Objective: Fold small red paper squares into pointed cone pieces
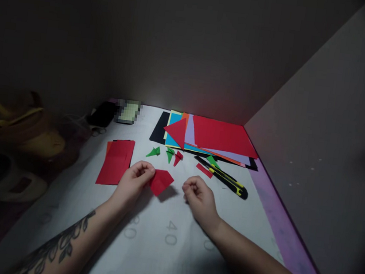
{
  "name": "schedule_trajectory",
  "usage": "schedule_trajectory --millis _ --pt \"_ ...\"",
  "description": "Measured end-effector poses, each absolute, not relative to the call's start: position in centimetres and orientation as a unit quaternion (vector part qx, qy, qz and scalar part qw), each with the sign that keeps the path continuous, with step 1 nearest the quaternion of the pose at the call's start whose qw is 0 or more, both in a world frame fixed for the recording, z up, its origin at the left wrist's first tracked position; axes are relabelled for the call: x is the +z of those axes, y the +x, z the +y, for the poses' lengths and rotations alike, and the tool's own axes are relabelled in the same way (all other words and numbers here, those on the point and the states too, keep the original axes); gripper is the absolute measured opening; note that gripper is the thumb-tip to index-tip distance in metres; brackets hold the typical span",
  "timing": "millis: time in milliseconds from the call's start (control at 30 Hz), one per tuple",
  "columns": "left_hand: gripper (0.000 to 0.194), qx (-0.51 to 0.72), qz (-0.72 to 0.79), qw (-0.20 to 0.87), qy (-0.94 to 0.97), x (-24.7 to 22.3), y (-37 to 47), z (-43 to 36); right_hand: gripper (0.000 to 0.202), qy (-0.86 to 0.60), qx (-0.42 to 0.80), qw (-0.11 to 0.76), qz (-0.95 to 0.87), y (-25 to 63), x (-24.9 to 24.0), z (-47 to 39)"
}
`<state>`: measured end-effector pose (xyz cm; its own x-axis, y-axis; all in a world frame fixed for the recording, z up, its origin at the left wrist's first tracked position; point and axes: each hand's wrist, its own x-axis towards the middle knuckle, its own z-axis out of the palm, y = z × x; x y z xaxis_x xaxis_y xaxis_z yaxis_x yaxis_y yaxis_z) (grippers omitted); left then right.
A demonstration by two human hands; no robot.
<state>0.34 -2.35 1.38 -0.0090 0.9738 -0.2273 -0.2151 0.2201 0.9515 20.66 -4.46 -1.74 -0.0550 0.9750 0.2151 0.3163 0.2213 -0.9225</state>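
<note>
Between the thumb and fingers of my left hand [138,175] is a small folded piece of red paper [161,182], held above the white mat by its left corner. My right hand [200,196] hovers to the right of it, fingers curled together, with nothing visible in them. Just beyond the held paper lie two small folded green paper pieces [153,152] and a folded red paper piece [178,158]. A black and yellow utility knife [224,177] rests past my right hand, near a red paper strip [204,170] and a green paper scrap [213,161].
At the back is a stack of coloured sheets [225,137] with a red paper triangle [177,133] on top. A pile of red paper [116,162] lies left of my left hand. Walls stand behind and at right. Dim objects, including a yellow-brown one [46,137], crowd the left side.
</note>
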Motion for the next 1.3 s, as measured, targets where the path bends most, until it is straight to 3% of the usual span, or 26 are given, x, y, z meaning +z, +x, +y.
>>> schedule_trajectory --millis 133,233,367,533,700,800,933,1067,1300 --pt "0.018 0.505 0.509 0.592 0.369 1.2 0.2 -2.2 0.006 -0.455 0.208 0.469 -0.728 20.7 -1.2 -4.8" --pt "0.013 0.466 0.508 0.599 0.407 1.6 0.4 -2.4 0.038 -0.403 0.072 0.461 -0.787 20.4 -0.7 -5.1" --pt "0.017 0.408 0.507 0.628 0.426 2.3 0.9 -3.0 0.045 -0.389 0.047 0.409 -0.824 20.2 -0.5 -5.3" --pt "0.019 0.432 0.504 0.634 0.397 1.9 1.4 -3.3 0.049 -0.367 0.0 0.399 -0.84 19.9 -0.4 -5.6" --pt "0.02 0.45 0.481 0.663 0.356 1.4 1.9 -3.5 0.038 -0.354 -0.076 0.361 -0.86 19.5 0.3 -6.1" --pt "0.02 0.422 0.477 0.684 0.355 1.7 2.0 -3.7 0.029 -0.368 0.021 0.38 -0.849 19.8 0.2 -5.6" --pt "0.028 0.42 0.51 0.625 0.416 2.0 1.9 -3.7 0.013 -0.491 0.302 0.46 -0.675 19.9 -0.7 -4.6" --pt "0.031 0.403 0.505 0.607 0.463 1.7 1.9 -3.7 0.026 -0.485 0.548 0.462 -0.501 19.3 -1.5 -4.2" --pt "0.018 0.397 0.503 0.587 0.495 1.5 1.7 -3.7 0.037 -0.469 0.624 0.433 -0.451 18.9 -1.0 -4.4"
